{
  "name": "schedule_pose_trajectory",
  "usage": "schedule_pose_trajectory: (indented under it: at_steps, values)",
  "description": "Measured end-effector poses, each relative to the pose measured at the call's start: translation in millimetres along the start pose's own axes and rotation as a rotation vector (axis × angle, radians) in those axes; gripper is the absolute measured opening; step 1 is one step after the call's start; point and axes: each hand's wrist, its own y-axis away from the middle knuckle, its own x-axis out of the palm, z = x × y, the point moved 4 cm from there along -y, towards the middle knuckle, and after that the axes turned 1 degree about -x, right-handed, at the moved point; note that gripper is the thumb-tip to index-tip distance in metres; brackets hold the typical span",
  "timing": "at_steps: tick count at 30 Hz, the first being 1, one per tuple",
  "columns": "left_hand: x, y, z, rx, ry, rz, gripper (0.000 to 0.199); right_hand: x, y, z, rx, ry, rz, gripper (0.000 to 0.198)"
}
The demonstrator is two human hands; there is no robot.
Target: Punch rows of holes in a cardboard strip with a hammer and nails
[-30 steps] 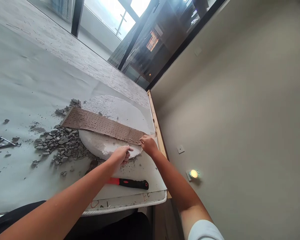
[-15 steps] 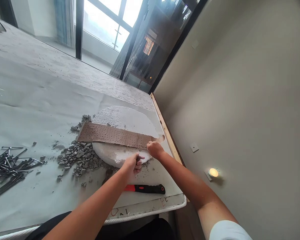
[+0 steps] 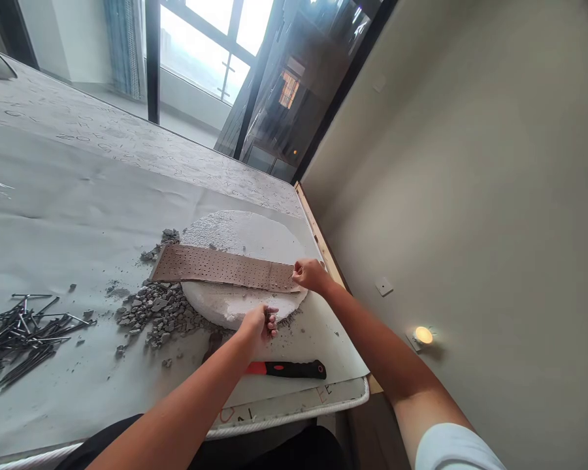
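Nearest me, a hammer (image 3: 296,369) lies partly hidden, left clear of the work. Left hand (image 3: 259,324): fingers curled in, contents, if any, I can't tell. Right hand (image 3: 313,275): fingertips pressed together at the right end of the perforated strip (image 3: 220,267); what they pinch is too small for me to see. Strip spans the white disc (image 3: 255,234), probably for backing. Rubble (image 3: 159,305) crowds the disc's left edge, hampering access there. Nails (image 3: 27,333) heap well left; wooden rail (image 3: 318,238) bounds the right.

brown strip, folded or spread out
Spread: the brown strip lies across the white slab, dotted face showing; the right hand is at one end.
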Motion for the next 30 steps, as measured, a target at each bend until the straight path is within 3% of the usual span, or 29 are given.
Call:
schedule_pose_trajectory:
  at_steps: [2, 6, 8, 10, 15, 19, 21, 26, 30]
  values:
    - [0, 1, -2, 0.023, -0.001, -0.049, 0.015, -9, 4, 7, -0.021, -0.131, 0.06, 0.011]
    - [2, 5, -4, 0.067, 0.03, -0.078, 0.016, -8, 23, 37, -0.072, -0.605, 0.406, 0.007]
    - [5, 6, -3, 0.082, 0.019, -0.04, 0.018, -3, 33, 52, -0.077, -0.692, 0.534, 0.006]
    - [8, 7, -1, 0.078, -0.033, 0.018, 0.02, 3, 38, 62, -0.107, -0.64, 0.591, 0.006]
    - [8, 11, 4, 0.011, -0.076, 0.1, 0.024, 15, 31, 56, -0.17, -0.459, 0.575, 0.015]
    - [4, 13, 5, -0.011, -0.047, 0.032, 0.029, 21, 13, 26, -0.047, -0.063, 0.247, 0.023]
    - [4, 13, 4, 0.0, -0.034, 0.015, 0.029, 28, 8, 17, -0.015, 0.111, 0.157, 0.021]
    - [3, 11, 0, 0.039, -0.021, -0.006, 0.023, 53, 7, 16, -0.024, 0.256, 0.201, 0.023]
    - [4, 12, -6, 0.065, -0.007, -0.005, 0.022, 59, 8, 17, -0.074, 0.32, 0.236, 0.024]
